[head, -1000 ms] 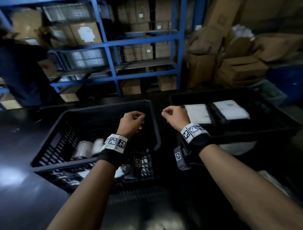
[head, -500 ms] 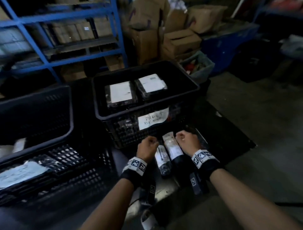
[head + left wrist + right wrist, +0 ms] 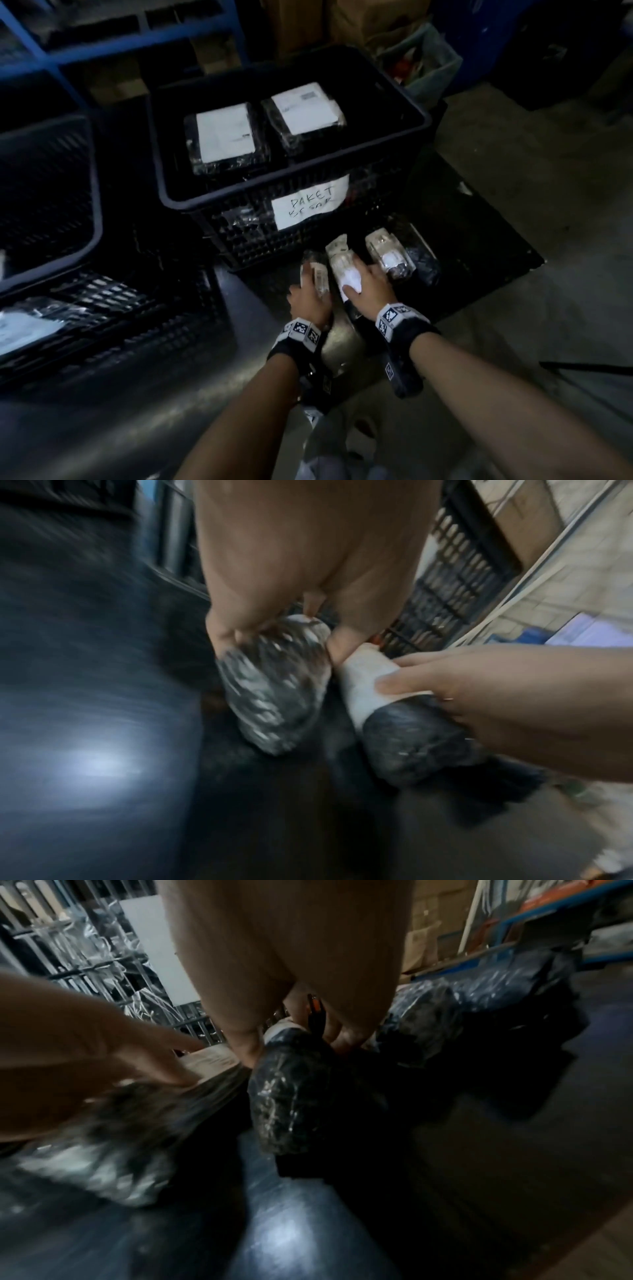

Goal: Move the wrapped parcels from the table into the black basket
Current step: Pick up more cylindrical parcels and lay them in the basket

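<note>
Three roll-shaped parcels in bubble wrap lie on the dark table in front of the black basket, which bears a handwritten paper label. My left hand grips the left parcel; in the left wrist view its fingers curl round that parcel. My right hand grips the middle parcel, with thumb and fingers round its white label. The third parcel lies free just to the right. Two flat parcels with white labels lie inside the basket.
A second black basket stands at the left above a lower crate with more wrapped goods. Blue shelving and cardboard boxes stand behind. The table edge and bare floor are at the right.
My view has swung from the left basket to the labelled one. Both hands came down from loose fists onto the parcels, and their fingers now wrap round one each.
</note>
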